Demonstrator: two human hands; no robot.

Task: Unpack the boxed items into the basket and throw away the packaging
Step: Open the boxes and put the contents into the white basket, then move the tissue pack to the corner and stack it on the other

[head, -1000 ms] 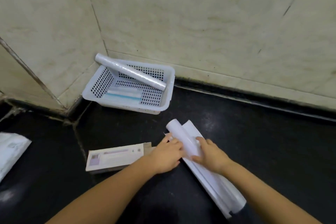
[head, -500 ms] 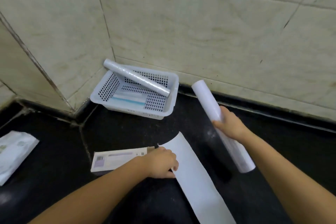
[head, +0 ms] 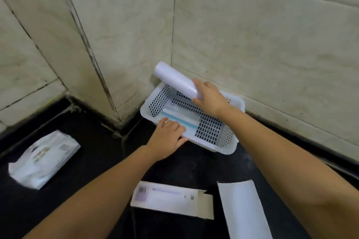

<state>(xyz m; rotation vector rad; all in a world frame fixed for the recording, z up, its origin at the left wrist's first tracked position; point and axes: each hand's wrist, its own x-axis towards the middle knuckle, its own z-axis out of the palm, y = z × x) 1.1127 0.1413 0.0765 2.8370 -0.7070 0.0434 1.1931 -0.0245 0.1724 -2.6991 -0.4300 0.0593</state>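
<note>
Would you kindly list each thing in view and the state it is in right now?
Roll: gripped in the right hand, tilted over the basket.
Basket: in the wall corner, left hand on its near rim.
Blue-striped packet: lying flat inside the basket.
Box: on the floor, one end flap open.
White sheet: unrolled, lying beside the box.
Plastic pack: lying on the floor, apart.

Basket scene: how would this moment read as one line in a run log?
right hand: holds roll over basket | left hand: on basket's near rim | empty box, sheet: on floor
</note>
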